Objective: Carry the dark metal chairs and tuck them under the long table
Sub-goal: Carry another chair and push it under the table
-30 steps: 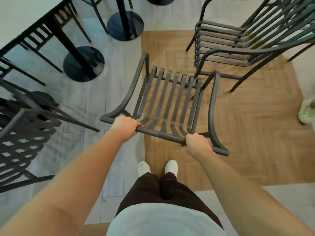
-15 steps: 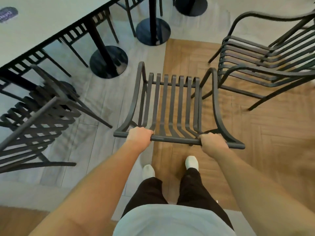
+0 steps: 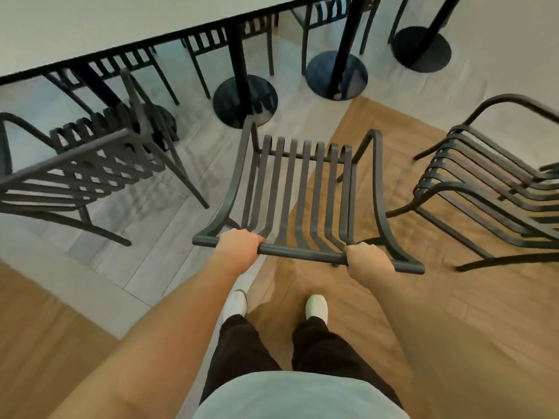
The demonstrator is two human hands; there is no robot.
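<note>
Chair [image 3: 305, 189] carried nearer table [image 3: 90, 28] since earlier frame, now just short of its pedestal base [image 3: 245, 99]; left hand [image 3: 237, 249] and right hand [image 3: 367, 260] both wrapped round top rail; keep level, steer between base and neighbouring chair [image 3: 90, 170].

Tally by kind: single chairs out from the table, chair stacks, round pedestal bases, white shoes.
Single chairs out from the table: 2, held chair and left chair
Chair stacks: 1, stacked chairs on the right
Round pedestal bases: 4, one partly hidden
White shoes: 2
Total: 9
</note>
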